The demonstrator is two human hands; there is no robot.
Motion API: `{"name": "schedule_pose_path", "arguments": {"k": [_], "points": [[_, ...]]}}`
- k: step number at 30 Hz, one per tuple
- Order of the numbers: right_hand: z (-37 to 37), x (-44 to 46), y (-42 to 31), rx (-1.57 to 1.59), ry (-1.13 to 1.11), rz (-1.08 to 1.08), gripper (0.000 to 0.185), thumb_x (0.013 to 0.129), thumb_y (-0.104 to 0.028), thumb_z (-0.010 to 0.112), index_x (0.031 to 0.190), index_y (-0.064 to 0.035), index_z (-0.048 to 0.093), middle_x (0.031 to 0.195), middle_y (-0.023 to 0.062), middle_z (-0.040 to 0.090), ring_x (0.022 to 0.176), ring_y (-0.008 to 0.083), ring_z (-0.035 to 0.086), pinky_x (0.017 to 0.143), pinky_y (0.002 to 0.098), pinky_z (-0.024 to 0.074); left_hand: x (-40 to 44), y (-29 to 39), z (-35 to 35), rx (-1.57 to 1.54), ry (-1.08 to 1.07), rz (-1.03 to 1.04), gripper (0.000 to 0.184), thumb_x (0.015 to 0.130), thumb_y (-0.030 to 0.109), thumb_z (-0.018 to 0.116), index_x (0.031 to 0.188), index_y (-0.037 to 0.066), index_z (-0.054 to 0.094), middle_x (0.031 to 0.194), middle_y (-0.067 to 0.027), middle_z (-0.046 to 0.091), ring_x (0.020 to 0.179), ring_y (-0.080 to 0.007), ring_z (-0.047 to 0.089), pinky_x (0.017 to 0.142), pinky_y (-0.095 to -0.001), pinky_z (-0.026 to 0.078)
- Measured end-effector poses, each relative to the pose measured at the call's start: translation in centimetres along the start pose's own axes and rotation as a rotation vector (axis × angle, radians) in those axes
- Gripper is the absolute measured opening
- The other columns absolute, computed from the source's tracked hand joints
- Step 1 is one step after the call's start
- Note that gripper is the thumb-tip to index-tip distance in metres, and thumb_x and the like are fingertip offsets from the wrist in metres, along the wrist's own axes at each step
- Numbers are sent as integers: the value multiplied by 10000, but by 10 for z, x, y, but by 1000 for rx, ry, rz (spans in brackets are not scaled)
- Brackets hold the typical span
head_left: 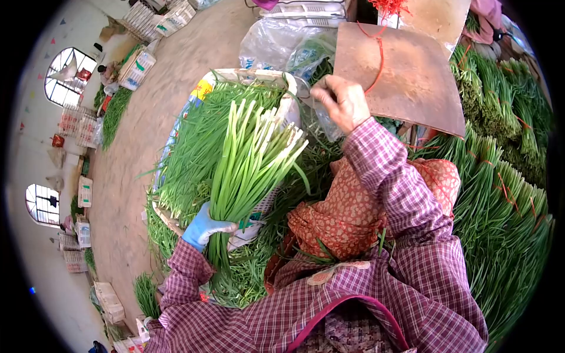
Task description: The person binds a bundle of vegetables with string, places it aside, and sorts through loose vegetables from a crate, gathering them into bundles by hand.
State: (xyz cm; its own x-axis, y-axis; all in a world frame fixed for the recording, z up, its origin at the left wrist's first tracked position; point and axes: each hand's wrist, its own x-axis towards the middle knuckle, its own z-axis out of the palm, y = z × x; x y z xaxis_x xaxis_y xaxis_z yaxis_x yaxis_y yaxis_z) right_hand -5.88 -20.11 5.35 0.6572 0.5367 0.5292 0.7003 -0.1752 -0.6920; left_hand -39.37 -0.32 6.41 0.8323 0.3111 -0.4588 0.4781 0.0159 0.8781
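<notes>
My left hand, in a blue and white glove, is closed around a bunch of garlic chives near its green leafy end. The pale cut ends fan out up and to the right. Beneath the bunch stands a white plastic basket heaped with more loose chives. My bare right hand is raised beside the basket's far right corner, by the edge of a brown board. Its fingers are curled and pinched together; whatever may be between them is too small to tell. Clear plastic shows just under it.
Tied bundles of chives are stacked along my right side. A red string lies over the board, with a clump of red ties behind it. Clear plastic bags sit beyond the basket. Loose leaves cover the ground by my legs.
</notes>
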Motion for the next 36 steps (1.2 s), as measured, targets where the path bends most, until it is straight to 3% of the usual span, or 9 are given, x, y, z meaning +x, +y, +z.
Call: {"name": "schedule_pose_path", "arguments": {"k": [5,8,14,17,18,22,26,31,36], "points": [[1,-11,-24,357,-149,-86,493,917,-454,511,1132,-17,590,996,171,667,927,293,655,854,393,516,-1,4,13,-32,-15,-22,560,631,118,828,1121,-14,589,940,-65,660,790,-142,620,732,-281,509],[35,-34,-33,236,-255,-93,733,803,-589,605,1263,-30,490,1077,169,648,974,277,642,884,394,502,6,-7,14,-3,-20,17,552,630,113,825,1113,-16,591,932,-62,658,780,-140,613,726,-280,502],[56,-33,-32,251,-198,92,390,788,-399,701,963,-61,616,682,99,650,657,252,661,634,381,542,0,-5,26,-118,-78,-106,600,628,118,828,1152,-11,564,935,-78,659,790,-155,620,739,-306,509],[50,-15,11,-32,222,13,309,873,-338,615,798,-40,644,733,135,677,621,234,646,608,387,552,-4,-9,27,-178,-103,-183,672,598,108,846,1186,-6,542,949,-99,662,815,-185,638,780,-339,528],[26,-7,17,68,134,226,304,878,-320,611,812,-26,652,709,151,665,594,267,638,609,392,542,-7,-21,24,-138,-81,-84,673,594,105,847,1185,-5,543,952,-103,663,824,-195,641,788,-347,529],[2,1,30,95,-21,198,334,910,-386,548,911,-76,673,769,169,678,699,289,670,686,413,535,-15,-45,13,-154,-7,-49,684,583,109,855,1183,-2,547,950,-109,665,836,-209,646,791,-358,534],[15,-9,-1,354,-542,85,514,835,-515,606,1119,-88,637,1088,196,640,1056,318,598,956,413,452,-9,-41,8,-169,-152,-39,712,568,95,869,1195,1,545,965,-118,666,837,-215,651,793,-359,539],[21,2,-41,-62,-865,100,420,820,-399,678,1059,-54,670,1288,148,551,1222,260,485,1021,397,380,-10,-44,9,-155,-127,-48,703,572,84,869,1188,-8,544,964,-128,668,825,-225,656,774,-371,547],[50,-9,-19,143,-680,83,335,820,-360,652,952,-56,697,868,155,671,846,272,650,810,400,516,-9,-44,10,-191,-116,-119,728,564,77,872,1202,-14,532,1001,-138,663,858,-231,652,786,-386,545]]}}
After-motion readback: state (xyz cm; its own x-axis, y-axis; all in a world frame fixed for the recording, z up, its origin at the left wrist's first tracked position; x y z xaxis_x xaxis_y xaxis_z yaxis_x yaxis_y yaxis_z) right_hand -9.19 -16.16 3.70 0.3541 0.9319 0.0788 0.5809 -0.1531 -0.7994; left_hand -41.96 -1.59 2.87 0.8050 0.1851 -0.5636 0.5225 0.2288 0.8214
